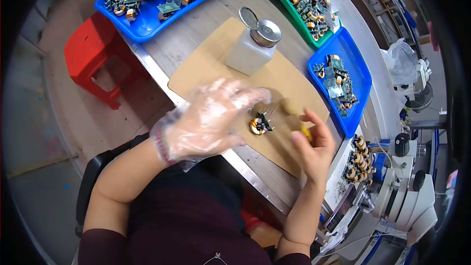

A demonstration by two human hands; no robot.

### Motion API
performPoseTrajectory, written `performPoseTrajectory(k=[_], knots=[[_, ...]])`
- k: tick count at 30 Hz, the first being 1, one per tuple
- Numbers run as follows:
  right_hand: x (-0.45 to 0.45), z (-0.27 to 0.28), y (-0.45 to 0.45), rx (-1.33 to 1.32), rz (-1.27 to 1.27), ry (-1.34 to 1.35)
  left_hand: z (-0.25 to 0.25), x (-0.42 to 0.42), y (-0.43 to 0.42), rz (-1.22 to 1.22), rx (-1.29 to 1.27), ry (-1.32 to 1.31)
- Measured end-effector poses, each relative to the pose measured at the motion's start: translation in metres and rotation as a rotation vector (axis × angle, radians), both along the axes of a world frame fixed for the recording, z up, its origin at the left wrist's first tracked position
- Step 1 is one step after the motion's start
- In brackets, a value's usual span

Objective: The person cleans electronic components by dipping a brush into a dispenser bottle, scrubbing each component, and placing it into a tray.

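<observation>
A small part with a white and copper ring and black pieces [258, 123] lies on the brown cardboard [196, 64]. To its left, my left hand [206, 118] wears a clear plastic glove; its fingers are apart and hold nothing visible. My right hand [313, 145], bare, is at the right of the part, its thumb and fingers closed round a thin yellow tool [306, 131] whose far end is smeared by motion. Behind both hands stands a white square bottle [249, 55] with a round metal top and its lid flipped up.
Circuit parts fill a blue tray [142, 35] at the upper left and a green tray [319, 42] at the top. Another blue tray [362, 76] holds parts at the right. Ring-shaped parts [359, 159] lie below it. A red stool [83, 44] stands at the left.
</observation>
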State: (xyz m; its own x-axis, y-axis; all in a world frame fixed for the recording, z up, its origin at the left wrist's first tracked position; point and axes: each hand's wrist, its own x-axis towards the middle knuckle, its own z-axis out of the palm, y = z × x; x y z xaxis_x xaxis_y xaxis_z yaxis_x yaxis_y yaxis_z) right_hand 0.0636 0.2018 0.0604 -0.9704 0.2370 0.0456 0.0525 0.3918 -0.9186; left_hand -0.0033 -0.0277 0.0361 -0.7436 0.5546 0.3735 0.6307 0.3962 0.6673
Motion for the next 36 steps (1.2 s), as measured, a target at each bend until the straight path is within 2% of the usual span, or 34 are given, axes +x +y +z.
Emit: performPoseTrajectory(k=[1,2,5,6,9,11,13,16,20,21,22,24,25,26,27,29,30,31,33,34,35,36], knots=[[-0.001,-0.001,0.012,0.08,0.003,0.096,-0.001,-0.003,0.007,0.011,-0.059,0.075],[-0.002,-0.001,0.018,0.126,0.005,0.25,0.001,-0.006,0.014,-0.029,-0.035,0.029],[0.004,0.01,0.024,0.206,-0.059,0.24,-0.002,-0.012,0.025,-0.147,-0.106,-0.041],[0.005,0.013,0.023,0.25,-0.063,0.237,-0.004,-0.007,0.028,-0.035,-0.002,-0.006],[0.008,0.013,0.015,0.318,-0.048,0.207,-0.003,0.001,0.029,0.101,-0.025,-0.014],[0.008,0.007,0.005,0.391,0.03,0.235,-0.005,0.002,0.029,0.101,-0.009,-0.011],[0.008,0.005,-0.011,0.609,0.079,0.142,-0.007,0.001,0.03,0.104,0.005,-0.004],[0.003,0.009,0.011,0.444,0.001,0.113,-0.008,0.001,0.031,0.11,-0.035,-0.021],[0.007,0.017,0.005,0.43,-0.065,0.131,-0.013,0.003,0.033,0.157,0.021,-0.004],[0.006,0.009,-0.005,0.47,0.02,0.239,-0.013,0.004,0.033,0.173,0.01,0.012],[0.004,0.009,-0.016,0.634,0.082,0.152,-0.012,0.006,0.033,0.164,0.001,0.001],[0.003,0.001,0.006,0.368,0.035,0.101,-0.009,0.003,0.032,0.123,-0.036,-0.026],[0.003,0.0,0.021,0.327,-0.029,0.122,-0.011,0.002,0.033,0.121,-0.03,-0.033],[0.003,0.004,0.029,0.49,-0.202,0.073,-0.011,0.003,0.034,0.127,-0.021,-0.024],[0.001,0.013,0.032,0.57,-0.203,0.038,-0.011,0.004,0.034,0.139,-0.021,-0.019],[0.005,0.01,0.015,0.353,-0.065,0.219,-0.011,0.005,0.034,0.152,-0.039,-0.03],[0.002,0.006,0.001,0.556,0.066,0.285,-0.011,0.005,0.033,0.151,-0.049,-0.041],[0.001,0.001,-0.01,0.608,0.096,0.197,-0.011,0.004,0.033,0.152,-0.052,-0.054],[0.001,-0.003,0.009,0.347,-0.034,0.125,-0.004,0.004,0.033,0.133,-0.074,-0.072],[0.002,-0.008,0.031,0.466,-0.115,0.109,-0.006,0.004,0.034,0.131,-0.063,-0.065],[0.002,-0.011,0.043,0.433,-0.22,0.148,-0.013,0.005,0.036,0.146,-0.022,-0.031],[0.003,0.002,0.041,0.541,-0.208,0.127,-0.016,0.005,0.036,0.17,0.016,0.001]])
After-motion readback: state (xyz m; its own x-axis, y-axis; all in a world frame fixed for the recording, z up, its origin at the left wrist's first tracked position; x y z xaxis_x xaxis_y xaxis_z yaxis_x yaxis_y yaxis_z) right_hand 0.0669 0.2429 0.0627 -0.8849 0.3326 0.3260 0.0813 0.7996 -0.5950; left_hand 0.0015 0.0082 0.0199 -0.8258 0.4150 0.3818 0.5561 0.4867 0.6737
